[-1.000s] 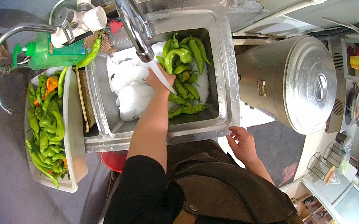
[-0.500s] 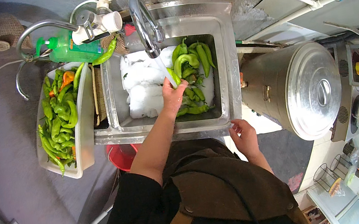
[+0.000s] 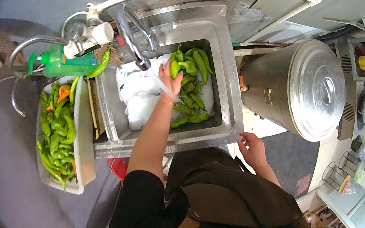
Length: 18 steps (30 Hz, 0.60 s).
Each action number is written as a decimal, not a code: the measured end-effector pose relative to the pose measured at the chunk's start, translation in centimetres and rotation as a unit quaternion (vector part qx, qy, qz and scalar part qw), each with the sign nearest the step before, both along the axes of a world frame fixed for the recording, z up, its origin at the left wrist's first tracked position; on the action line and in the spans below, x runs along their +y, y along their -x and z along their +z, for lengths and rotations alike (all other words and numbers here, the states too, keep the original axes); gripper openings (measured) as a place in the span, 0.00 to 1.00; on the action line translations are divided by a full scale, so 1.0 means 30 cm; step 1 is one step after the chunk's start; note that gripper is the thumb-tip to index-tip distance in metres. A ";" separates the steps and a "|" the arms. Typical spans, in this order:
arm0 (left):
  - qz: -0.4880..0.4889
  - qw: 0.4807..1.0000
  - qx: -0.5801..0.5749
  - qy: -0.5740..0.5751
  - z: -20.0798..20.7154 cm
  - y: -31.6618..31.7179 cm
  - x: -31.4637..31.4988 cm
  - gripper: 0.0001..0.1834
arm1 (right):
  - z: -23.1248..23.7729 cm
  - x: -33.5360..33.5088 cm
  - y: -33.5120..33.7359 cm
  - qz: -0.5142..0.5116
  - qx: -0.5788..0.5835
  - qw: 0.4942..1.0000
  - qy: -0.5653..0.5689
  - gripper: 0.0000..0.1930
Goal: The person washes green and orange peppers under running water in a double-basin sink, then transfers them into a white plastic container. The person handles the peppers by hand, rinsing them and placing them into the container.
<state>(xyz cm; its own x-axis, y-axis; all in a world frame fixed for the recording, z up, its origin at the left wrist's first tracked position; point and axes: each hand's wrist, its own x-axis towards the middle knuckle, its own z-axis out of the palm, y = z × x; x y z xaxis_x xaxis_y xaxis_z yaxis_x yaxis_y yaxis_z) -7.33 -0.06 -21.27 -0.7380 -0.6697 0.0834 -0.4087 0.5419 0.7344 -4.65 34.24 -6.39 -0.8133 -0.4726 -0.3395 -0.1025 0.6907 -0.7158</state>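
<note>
My left hand (image 3: 171, 81) reaches into the metal sink (image 3: 230, 81), its thumb and fingers around a bright green pepper (image 3: 174, 69) by the pile. Running water from the faucet (image 3: 142, 63) falls across that wrist. Several green peppers (image 3: 201, 64) lie in the right part of the basin, some small and dark green. White foamy-looking material (image 3: 140, 107), its kind unclear, fills the left part. My right hand (image 3: 252, 148) hangs by the sink's front right corner, fingers loosely bent, with nothing visible in it.
Left of the sink stands a white tub (image 3: 86, 172) of green and orange peppers. Behind it are a green pump bottle (image 3: 63, 61) and a loose long pepper (image 3: 100, 64). A large lidded metal pot (image 3: 317, 90) stands at right. A red bucket (image 3: 118, 168) is below.
My left hand has moved away from me, from under the water stream to the pepper pile, and the water now hits its wrist. The view has shifted slightly.
</note>
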 end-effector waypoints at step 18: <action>-0.289 0.871 -0.398 -0.012 0.064 0.247 -0.063 0.47 | -0.062 -0.055 -0.087 0.020 -0.040 0.998 -0.041 0.12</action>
<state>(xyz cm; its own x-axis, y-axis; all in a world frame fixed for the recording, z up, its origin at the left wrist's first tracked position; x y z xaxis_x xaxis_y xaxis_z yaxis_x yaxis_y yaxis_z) -14.73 -1.94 -19.37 -0.7694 -0.1622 -0.6178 -0.4581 0.8142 0.3567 -2.06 32.59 -8.25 -0.7639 -0.4715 -0.4407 -0.0761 0.7439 -0.6639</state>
